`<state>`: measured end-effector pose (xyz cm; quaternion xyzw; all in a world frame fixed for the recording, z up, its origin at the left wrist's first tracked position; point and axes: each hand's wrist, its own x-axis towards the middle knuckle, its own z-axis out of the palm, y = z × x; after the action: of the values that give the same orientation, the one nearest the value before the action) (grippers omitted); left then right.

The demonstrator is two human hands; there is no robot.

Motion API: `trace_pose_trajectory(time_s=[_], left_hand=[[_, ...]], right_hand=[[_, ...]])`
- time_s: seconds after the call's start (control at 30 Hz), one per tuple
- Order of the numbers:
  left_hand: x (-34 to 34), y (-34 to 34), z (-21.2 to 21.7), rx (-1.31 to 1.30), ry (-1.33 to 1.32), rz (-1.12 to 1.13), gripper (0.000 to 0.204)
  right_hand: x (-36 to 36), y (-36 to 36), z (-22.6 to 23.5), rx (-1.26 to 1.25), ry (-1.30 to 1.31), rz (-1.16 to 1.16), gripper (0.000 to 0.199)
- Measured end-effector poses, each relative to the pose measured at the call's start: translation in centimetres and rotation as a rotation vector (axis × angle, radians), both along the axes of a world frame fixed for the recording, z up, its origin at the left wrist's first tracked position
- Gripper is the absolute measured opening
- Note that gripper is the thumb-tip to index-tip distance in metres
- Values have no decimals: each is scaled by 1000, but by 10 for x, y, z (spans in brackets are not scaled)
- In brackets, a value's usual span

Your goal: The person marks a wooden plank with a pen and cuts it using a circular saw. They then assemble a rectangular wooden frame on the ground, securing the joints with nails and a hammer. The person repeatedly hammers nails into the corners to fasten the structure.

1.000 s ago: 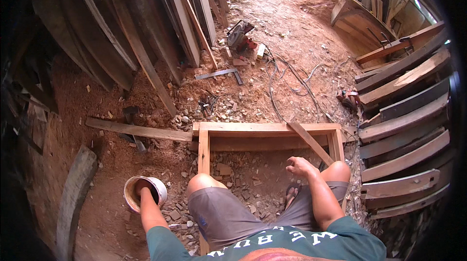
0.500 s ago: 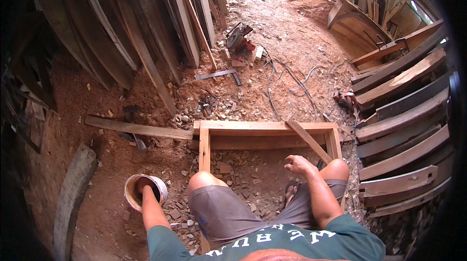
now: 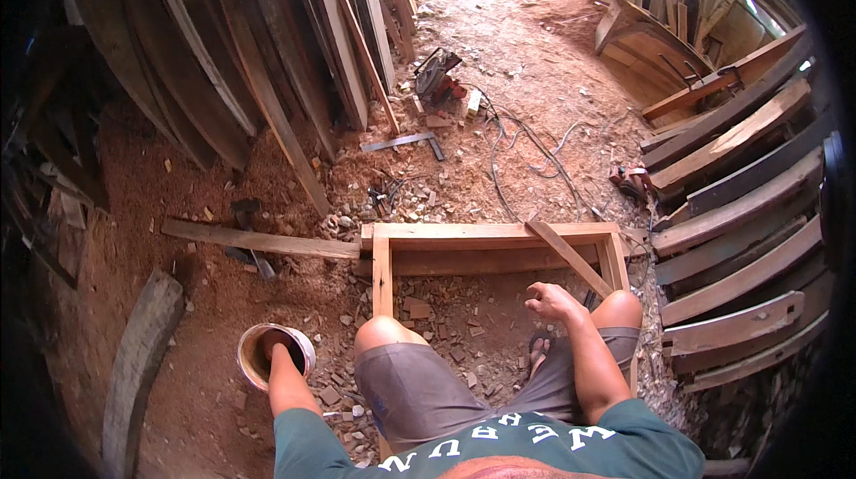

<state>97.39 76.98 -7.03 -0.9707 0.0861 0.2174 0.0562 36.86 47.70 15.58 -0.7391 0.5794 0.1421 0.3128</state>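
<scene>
My left arm reaches down into a pale round bucket [image 3: 307, 349] on the ground at the left. Inside it, my left hand [image 3: 280, 342] is in shadow, and its fingers are hidden. Over my right knee hangs my right hand [image 3: 555, 301], empty, with loosely bent fingers apart. Between and beyond my knees stands a rectangular wooden frame [image 3: 455, 231] of light timber. A narrow wooden strip [image 3: 569, 256] slants across its right corner.
A long board [image 3: 259, 238] meets the frame's left side. Farther off lie a metal square [image 3: 401, 141], a red power tool [image 3: 439, 78] and cables [image 3: 535, 142]. Planks [image 3: 267, 51] lean at the left; curved timbers [image 3: 740, 256] line the right. A weathered beam [image 3: 138, 363] lies near the bucket.
The view has shifted slightly, so the bucket and frame appear a little farther right. My left hand stays inside the bucket; my right hand has barely moved.
</scene>
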Motion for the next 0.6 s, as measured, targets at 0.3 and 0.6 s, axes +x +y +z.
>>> trace_pose_trajectory(time_s=[0.3, 0.6], left_hand=[[-6, 3, -7, -48, 10, 26, 43], [-29, 3, -20, -521, -2, 282, 41]], right_hand=[[11, 2, 21, -14, -126, 14, 47], [20, -7, -14, 77, -173, 24, 45]])
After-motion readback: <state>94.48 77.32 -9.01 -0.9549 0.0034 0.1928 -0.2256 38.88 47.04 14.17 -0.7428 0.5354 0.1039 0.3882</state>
